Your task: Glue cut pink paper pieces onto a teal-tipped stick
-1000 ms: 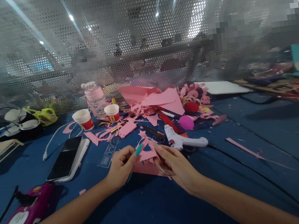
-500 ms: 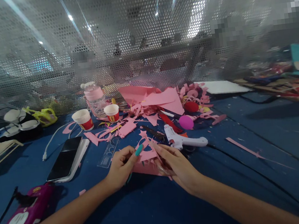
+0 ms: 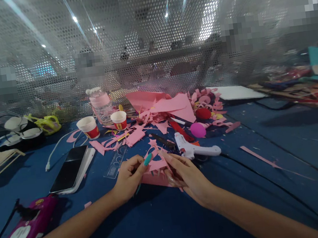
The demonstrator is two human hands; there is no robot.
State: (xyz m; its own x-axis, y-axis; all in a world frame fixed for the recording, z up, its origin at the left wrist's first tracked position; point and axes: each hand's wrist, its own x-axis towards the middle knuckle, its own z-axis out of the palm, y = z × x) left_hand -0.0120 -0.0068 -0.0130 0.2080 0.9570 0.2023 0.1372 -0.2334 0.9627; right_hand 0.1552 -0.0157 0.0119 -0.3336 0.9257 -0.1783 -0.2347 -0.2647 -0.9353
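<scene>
Head view: left hand (image 3: 129,177) and right hand (image 3: 191,175) pinch pink cutout (image 3: 157,165), left of glue gun (image 3: 200,151). Looks light, flimsy, tearable; hold wider edges.

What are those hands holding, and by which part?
A pink cut-out: the left hand holds it at its left side, the right hand at its right. The fingers hide the exact contact spots.
</scene>
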